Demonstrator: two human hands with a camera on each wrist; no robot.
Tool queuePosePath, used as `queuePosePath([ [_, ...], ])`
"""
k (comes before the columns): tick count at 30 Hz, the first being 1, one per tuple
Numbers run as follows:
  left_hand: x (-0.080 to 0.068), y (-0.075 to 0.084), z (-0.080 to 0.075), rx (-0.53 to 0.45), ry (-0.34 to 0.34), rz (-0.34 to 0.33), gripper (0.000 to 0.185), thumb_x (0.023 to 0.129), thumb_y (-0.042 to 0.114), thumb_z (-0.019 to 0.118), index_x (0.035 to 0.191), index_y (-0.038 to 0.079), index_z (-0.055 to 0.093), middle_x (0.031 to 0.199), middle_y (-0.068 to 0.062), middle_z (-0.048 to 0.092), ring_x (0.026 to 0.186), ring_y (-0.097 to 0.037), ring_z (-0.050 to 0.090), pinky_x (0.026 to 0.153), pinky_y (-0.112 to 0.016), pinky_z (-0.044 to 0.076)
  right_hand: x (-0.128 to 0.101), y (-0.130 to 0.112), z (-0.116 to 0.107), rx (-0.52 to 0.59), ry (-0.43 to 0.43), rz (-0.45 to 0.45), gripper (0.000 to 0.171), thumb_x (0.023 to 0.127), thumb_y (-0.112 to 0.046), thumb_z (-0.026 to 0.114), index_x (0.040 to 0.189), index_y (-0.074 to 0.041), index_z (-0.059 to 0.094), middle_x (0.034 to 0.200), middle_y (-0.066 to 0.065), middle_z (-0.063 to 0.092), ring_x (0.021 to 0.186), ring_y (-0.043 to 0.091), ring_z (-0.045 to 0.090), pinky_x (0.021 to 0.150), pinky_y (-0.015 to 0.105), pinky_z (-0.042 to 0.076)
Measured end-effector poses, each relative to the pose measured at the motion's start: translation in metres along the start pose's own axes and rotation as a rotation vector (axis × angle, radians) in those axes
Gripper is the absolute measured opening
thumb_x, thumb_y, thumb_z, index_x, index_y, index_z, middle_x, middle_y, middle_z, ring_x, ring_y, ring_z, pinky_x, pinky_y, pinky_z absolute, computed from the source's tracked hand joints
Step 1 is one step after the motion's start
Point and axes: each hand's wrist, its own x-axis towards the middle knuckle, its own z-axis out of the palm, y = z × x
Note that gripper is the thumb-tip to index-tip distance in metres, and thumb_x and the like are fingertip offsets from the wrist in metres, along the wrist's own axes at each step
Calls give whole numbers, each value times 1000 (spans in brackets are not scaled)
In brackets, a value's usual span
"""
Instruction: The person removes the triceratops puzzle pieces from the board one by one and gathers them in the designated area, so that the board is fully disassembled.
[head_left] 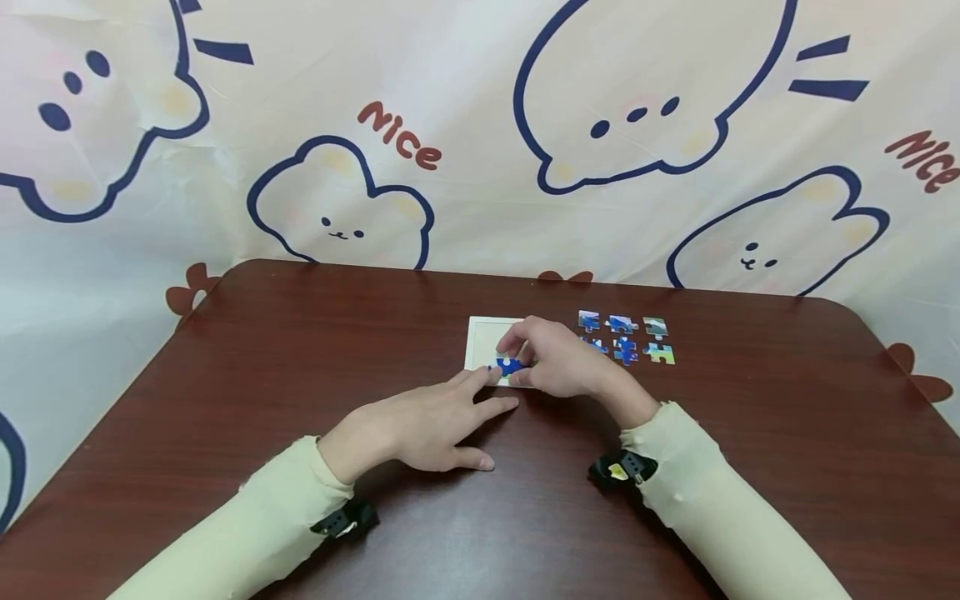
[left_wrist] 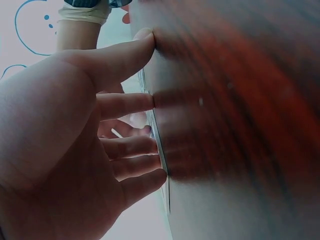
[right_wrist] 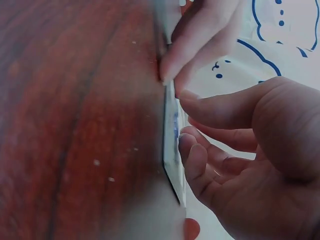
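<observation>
A small white puzzle tray [head_left: 480, 333] lies on the table, partly hidden by both hands. My left hand [head_left: 431, 423] is spread flat at its near left corner, fingers straight, fingertips at the rim. The left wrist view shows those fingers [left_wrist: 132, 147] along the tray's edge. My right hand [head_left: 558, 358] reaches over the tray's right part, its thumb and curled fingers about a blue jigsaw piece [head_left: 509, 367]. In the right wrist view, the thumb [right_wrist: 215, 109] and fingertips come close over the tray [right_wrist: 171, 145], where a bit of blue shows.
Several loose jigsaw pieces [head_left: 622, 325] lie in two rows right of the tray, one partly behind my right hand. The dark brown wooden table [head_left: 300, 350] meets a printed cloth backdrop [head_left: 480, 225] at its far edge. Each sleeve wears a black wrist strap [head_left: 624, 468].
</observation>
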Motion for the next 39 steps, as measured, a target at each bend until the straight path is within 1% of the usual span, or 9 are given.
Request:
queuePosePath([
  [5,0,0,0,-21,-18,-2,75,104,48,67,166,18,38,176,-18,21,163,-32,27,126,-46,40,3,0,4,-23,-18,-17,33,94,-6,79,125,-8,71,118,9,70,107,23,67,99,44,59],
  [8,-1,-1,0,-26,-23,-6,75,104,48,66,166,18,38,177,-18,20,164,-32,26,127,-47,38,6,-2,5,-38,-24,-14,32,93,-5,79,124,-8,71,115,8,70,106,22,65,100,43,57],
  [12,-1,-1,0,-18,-14,-2,75,104,49,67,165,17,39,176,-18,21,163,-32,27,127,-46,39,9,-6,4,-44,-35,5,32,92,-4,80,121,-8,70,112,8,68,104,23,62,100,42,56],
  [18,0,0,-1,-1,-8,9,75,104,49,67,165,16,40,175,-18,23,162,-31,29,126,-45,40,10,-7,3,-51,-42,35,30,91,-3,79,118,-8,68,112,8,66,102,22,61,99,41,56],
  [24,0,1,-1,10,-10,4,75,104,50,66,165,16,40,174,-17,24,161,-31,29,125,-45,40,10,-6,4,-58,-33,13,29,91,-2,78,117,-8,67,111,9,62,100,22,58,94,37,54],
  [29,0,1,0,24,-4,9,74,104,49,66,164,16,41,170,-15,30,157,-29,36,121,-43,45,10,-7,4,-64,-28,12,31,89,-1,79,116,-10,67,110,10,62,100,22,57,92,37,53],
  [34,1,1,0,35,3,19,73,104,49,67,164,15,41,169,-16,31,154,-29,39,120,-43,46,10,-5,2,-36,-30,34,33,89,0,80,116,-12,67,111,9,64,101,24,58,94,39,53],
  [39,1,1,-1,32,-1,20,74,104,49,66,164,15,41,172,-18,27,157,-32,36,123,-45,43,9,-3,2,2,-28,38,33,89,0,81,116,-12,66,111,9,64,102,24,58,96,41,53],
])
